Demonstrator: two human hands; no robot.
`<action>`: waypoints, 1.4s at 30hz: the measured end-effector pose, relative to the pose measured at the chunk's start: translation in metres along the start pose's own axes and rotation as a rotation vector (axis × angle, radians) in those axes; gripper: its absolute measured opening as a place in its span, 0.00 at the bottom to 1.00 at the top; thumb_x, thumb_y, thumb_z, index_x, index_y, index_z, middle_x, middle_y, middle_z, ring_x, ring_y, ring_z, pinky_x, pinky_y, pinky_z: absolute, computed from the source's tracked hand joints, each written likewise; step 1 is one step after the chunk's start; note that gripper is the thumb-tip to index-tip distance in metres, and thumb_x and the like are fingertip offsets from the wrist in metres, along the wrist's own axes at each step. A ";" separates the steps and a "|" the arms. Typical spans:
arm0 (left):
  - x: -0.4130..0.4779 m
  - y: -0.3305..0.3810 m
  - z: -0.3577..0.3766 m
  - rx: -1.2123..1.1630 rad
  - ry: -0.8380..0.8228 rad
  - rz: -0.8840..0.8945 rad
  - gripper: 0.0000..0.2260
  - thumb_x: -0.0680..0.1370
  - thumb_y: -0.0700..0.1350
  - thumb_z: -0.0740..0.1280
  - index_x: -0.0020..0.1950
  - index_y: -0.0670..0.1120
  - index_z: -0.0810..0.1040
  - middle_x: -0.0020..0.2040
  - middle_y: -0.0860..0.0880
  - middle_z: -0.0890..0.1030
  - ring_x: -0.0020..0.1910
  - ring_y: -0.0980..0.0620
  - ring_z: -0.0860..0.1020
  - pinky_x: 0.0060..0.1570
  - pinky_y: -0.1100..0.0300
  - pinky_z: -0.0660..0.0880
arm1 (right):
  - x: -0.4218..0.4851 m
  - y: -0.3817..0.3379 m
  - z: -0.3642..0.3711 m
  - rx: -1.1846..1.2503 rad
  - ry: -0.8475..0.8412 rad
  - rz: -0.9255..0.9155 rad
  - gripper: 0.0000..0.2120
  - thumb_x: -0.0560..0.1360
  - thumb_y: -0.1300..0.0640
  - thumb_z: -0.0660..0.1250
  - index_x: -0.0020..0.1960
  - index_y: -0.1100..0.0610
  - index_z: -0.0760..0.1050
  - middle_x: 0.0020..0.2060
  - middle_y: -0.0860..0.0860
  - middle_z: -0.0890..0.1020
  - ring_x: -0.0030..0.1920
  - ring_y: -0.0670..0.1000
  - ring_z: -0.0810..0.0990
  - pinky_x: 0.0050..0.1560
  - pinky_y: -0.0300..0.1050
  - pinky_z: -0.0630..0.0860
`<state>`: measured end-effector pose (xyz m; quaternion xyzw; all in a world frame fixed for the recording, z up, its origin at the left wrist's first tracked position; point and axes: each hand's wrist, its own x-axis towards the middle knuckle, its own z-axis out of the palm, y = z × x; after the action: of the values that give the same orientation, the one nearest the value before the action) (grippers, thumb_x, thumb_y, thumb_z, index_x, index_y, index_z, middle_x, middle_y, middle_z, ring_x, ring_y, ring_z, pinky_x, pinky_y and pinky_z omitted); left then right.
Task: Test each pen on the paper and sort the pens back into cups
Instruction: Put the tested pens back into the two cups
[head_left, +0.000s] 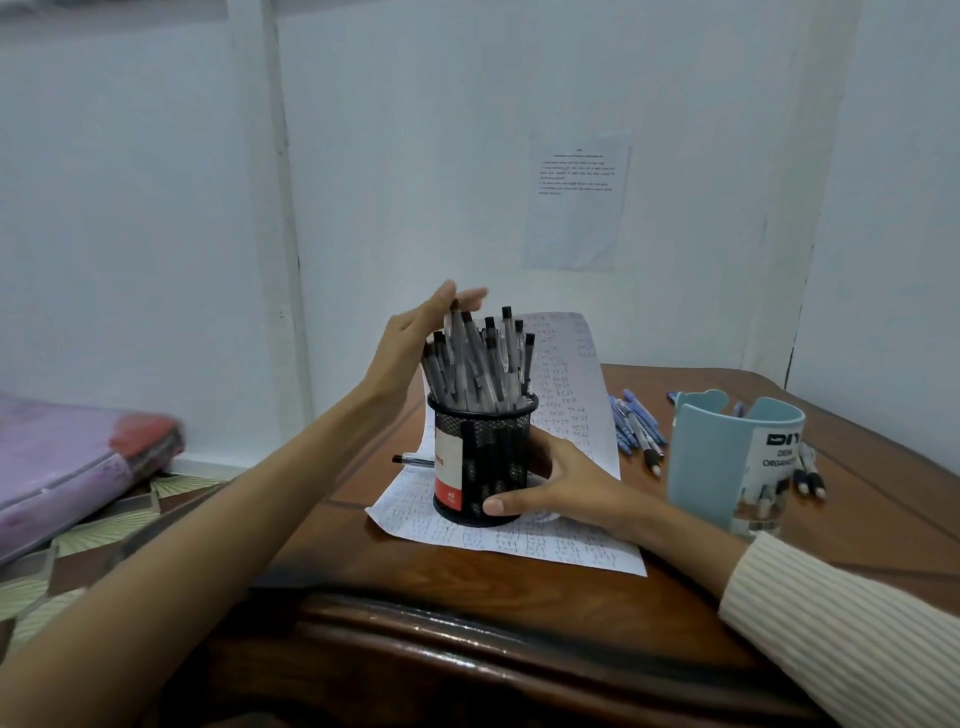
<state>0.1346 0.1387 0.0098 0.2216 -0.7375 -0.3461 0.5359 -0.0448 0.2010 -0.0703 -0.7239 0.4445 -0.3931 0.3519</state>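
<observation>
A black mesh cup (480, 457) full of several black-capped pens (480, 364) stands on a sheet of paper (563, 410) covered in handwriting. My right hand (561, 486) wraps around the cup's lower right side. My left hand (415, 338) is flat, fingers apart, pressing against the pen tops from the left. One black pen (413, 459) lies on the paper behind the cup. A light blue cup (727, 462) stands to the right, with several blue pens (636, 428) lying loose between it and the paper.
A brown wooden table (519, 597) carries everything; its front edge is near me. More pens (810, 475) lie behind the blue cup. A printed sheet (576, 200) hangs on the white wall. A purple wrapped bundle (67, 462) lies on the floor at the left.
</observation>
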 end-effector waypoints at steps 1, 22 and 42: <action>-0.003 -0.006 -0.001 -0.035 -0.039 -0.030 0.28 0.65 0.71 0.63 0.59 0.58 0.75 0.60 0.51 0.78 0.59 0.55 0.76 0.57 0.56 0.73 | 0.000 0.000 0.000 0.000 0.003 -0.001 0.29 0.65 0.60 0.76 0.62 0.49 0.69 0.57 0.42 0.78 0.56 0.37 0.76 0.50 0.27 0.72; 0.013 0.004 0.000 0.000 -0.367 -0.062 0.27 0.59 0.53 0.79 0.56 0.51 0.79 0.50 0.51 0.83 0.50 0.52 0.81 0.50 0.58 0.77 | 0.002 0.001 0.000 -0.010 0.023 0.015 0.28 0.65 0.59 0.77 0.61 0.47 0.71 0.57 0.43 0.78 0.58 0.40 0.75 0.54 0.30 0.72; 0.038 0.014 0.011 -0.366 -0.425 -0.209 0.24 0.72 0.63 0.62 0.55 0.46 0.81 0.49 0.49 0.83 0.52 0.47 0.81 0.49 0.54 0.77 | 0.003 0.004 -0.001 -0.015 0.016 0.015 0.29 0.66 0.60 0.76 0.63 0.50 0.70 0.58 0.44 0.78 0.58 0.40 0.75 0.50 0.27 0.72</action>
<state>0.1128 0.1241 0.0423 0.1185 -0.7317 -0.5651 0.3622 -0.0464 0.1966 -0.0719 -0.7199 0.4559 -0.3929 0.3459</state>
